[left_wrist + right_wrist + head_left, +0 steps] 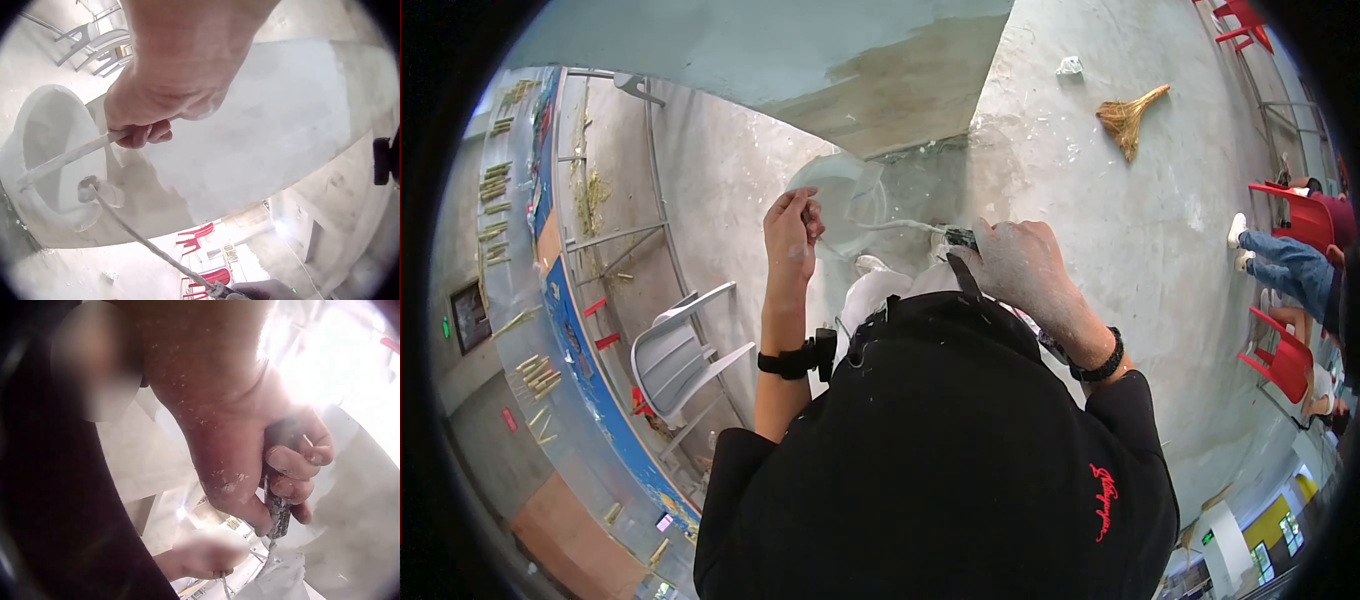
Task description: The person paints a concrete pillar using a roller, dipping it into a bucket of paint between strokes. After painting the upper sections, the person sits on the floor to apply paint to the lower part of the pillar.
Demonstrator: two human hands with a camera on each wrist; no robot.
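A pale bucket (805,172) with whitish material in it stands on the floor before the person. My left hand (793,235) has its fingers curled round a pale stick (69,155), whose far end lies across the bucket's opening in the left wrist view. My right hand (1018,262) grips a dark, paint-spattered handle (279,514). From this handle a whitish rod (150,246) runs down to the bucket, ending at a lump of white stuff (90,187). Pale smears mark the back of the right hand.
A wall (750,45) in front carries a partly coated surface. A straw broom (1128,118) and a white scrap (1069,66) lie on the floor. Left stands a grey plastic chair (675,362) near metal framing; right are red chairs (1305,215) and seated people.
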